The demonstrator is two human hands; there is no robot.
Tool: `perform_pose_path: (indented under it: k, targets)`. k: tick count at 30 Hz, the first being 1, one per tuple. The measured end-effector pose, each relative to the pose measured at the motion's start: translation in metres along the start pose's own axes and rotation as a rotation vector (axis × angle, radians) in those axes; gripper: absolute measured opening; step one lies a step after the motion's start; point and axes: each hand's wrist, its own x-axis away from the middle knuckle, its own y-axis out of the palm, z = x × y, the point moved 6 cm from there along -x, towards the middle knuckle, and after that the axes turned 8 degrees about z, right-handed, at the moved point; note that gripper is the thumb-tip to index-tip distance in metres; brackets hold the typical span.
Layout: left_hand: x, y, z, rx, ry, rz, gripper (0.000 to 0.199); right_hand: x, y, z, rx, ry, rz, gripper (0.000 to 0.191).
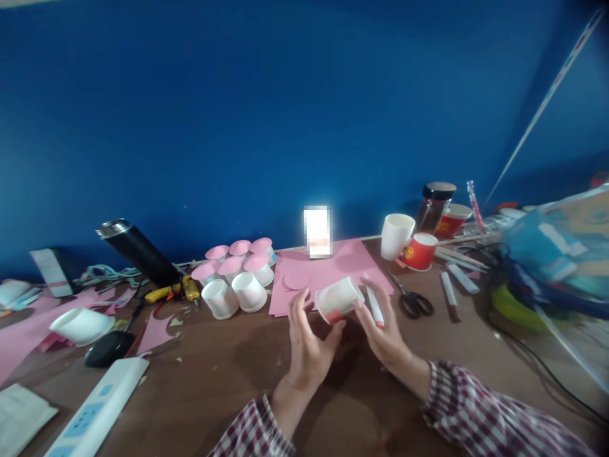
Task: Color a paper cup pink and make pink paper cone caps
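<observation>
A white paper cup [337, 298] with a faint reddish print is tilted on its side above the table. My left hand [309, 349] curls around its base end, the thumb beneath it. At the other end, the fingertips of my right hand [387, 339] touch the cup. A white marker-like pen [375, 304] with a red end is tucked between the fingers of that same hand. Behind the cup lie pink paper sheets [342, 260], with a pink paper disc [295, 280] on them. Scissors [413, 303] with dark handles lie right of my right hand.
Several cups topped with pink discs [259, 261] stand left of centre, beside two white cups [250, 292]. A bright phone [318, 233] leans on the wall. Nearby are a white mug [396, 235], red cup [420, 252], black flask [140, 251] and power strip [98, 406].
</observation>
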Motion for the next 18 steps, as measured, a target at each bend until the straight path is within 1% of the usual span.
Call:
perform_pose_path:
  k: [1,2,4,5,7,10,12,18]
  targets:
    - [0.0,0.0,-0.004,0.036,-0.078,-0.007,0.066,-0.001,-0.001,0.002,0.002,0.004,0.022,0.043]
    - [0.0,0.002,-0.01,0.08,-0.174,-0.035,0.057,-0.001,-0.002,0.004,0.008,0.005,0.048,0.043]
    - [0.001,0.009,-0.021,0.191,-0.36,-0.115,0.039,-0.002,-0.003,0.006,0.027,0.009,0.077,0.045]
    - [0.002,0.013,-0.026,0.238,-0.449,-0.168,0.037,-0.002,-0.003,0.006,0.038,0.008,0.079,0.045]
    - [0.003,0.016,-0.033,0.331,-0.558,-0.146,0.039,-0.002,-0.003,0.004,0.055,-0.008,0.062,0.045]
    - [0.002,0.018,-0.036,0.443,-0.654,-0.101,0.035,-0.001,-0.002,-0.001,0.06,-0.063,0.035,0.045]
    - [0.003,0.019,-0.036,0.497,-0.706,-0.094,0.034,-0.001,-0.003,-0.003,0.065,-0.086,0.032,0.045]
    - [0.003,0.021,-0.033,0.549,-0.711,-0.14,0.031,-0.001,0.0,-0.002,0.053,-0.082,0.011,0.047]
